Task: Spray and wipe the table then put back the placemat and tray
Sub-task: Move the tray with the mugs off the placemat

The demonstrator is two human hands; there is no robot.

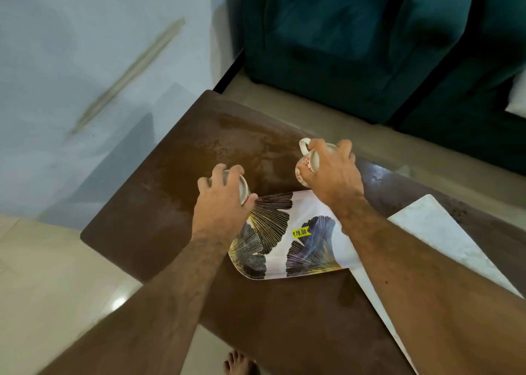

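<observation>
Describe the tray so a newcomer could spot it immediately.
Start at the brown table. Near its middle, between the person's forearms, lies a flat white tray, partly over a plain white placemat. Only the tray has dark fan-shaped leaf prints and a yellow price sticker.

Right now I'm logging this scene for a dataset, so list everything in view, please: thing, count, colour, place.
table: one, dark brown, centre, surface streaked.
tray: one, white with dark leaf print and a yellow price sticker, on the table.
placemat: one, white, on the table, under the tray's right end.
cups: two, cream, one in each hand above the table.
sofa: one, dark teal, beyond the table.
floor: beige tiles, around the table.
left hand: grips a cup from above.
right hand: grips the handled cup.
foot: one, bare, bottom edge.
</observation>
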